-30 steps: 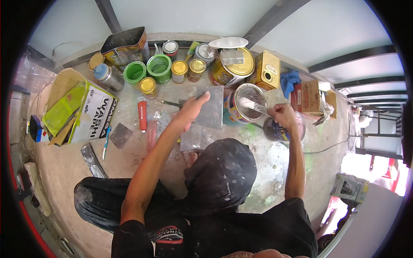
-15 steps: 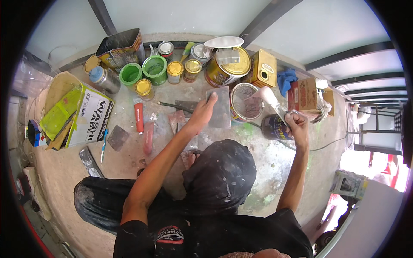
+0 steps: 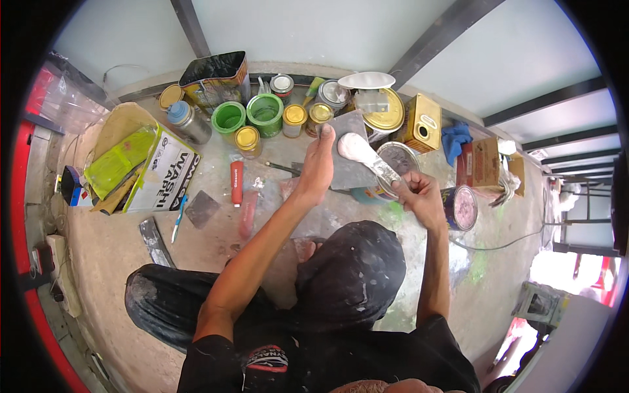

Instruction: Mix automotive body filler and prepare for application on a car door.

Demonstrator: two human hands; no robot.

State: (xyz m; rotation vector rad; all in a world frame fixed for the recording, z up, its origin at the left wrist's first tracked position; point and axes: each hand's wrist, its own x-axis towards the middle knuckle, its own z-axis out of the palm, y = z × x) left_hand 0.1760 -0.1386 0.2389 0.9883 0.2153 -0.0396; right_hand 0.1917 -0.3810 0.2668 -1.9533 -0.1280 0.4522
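My left hand (image 3: 318,171) grips a flat grey plate (image 3: 347,175), its thumb along the near face. Between the fingers of my right hand (image 3: 422,196) is a putty knife (image 3: 388,169) coated in white smears. A thick blob of pale pinkish-white paste (image 3: 354,147) sits on its end, in front of the plate; whether it touches the plate I cannot tell. Behind the right hand stands an open tin (image 3: 401,152) with grey-smeared insides, partly covered by the hand and knife. Beside that hand is a dark tin (image 3: 462,207) with a pink-coated round top.
Along the wall stand green tubs (image 3: 265,115), small yellow-lidded cans (image 3: 248,141), a large gold-lidded tin (image 3: 386,111) and a square gold can (image 3: 423,123). A cardboard box (image 3: 171,173) stands left. A red tube (image 3: 236,183) lies on the floor; a cable (image 3: 498,245) runs right.
My right hand has brought the paste-loaded putty knife leftward to the plate in my left hand. The whole view has shifted, so the surroundings appear farther right and slightly lower.
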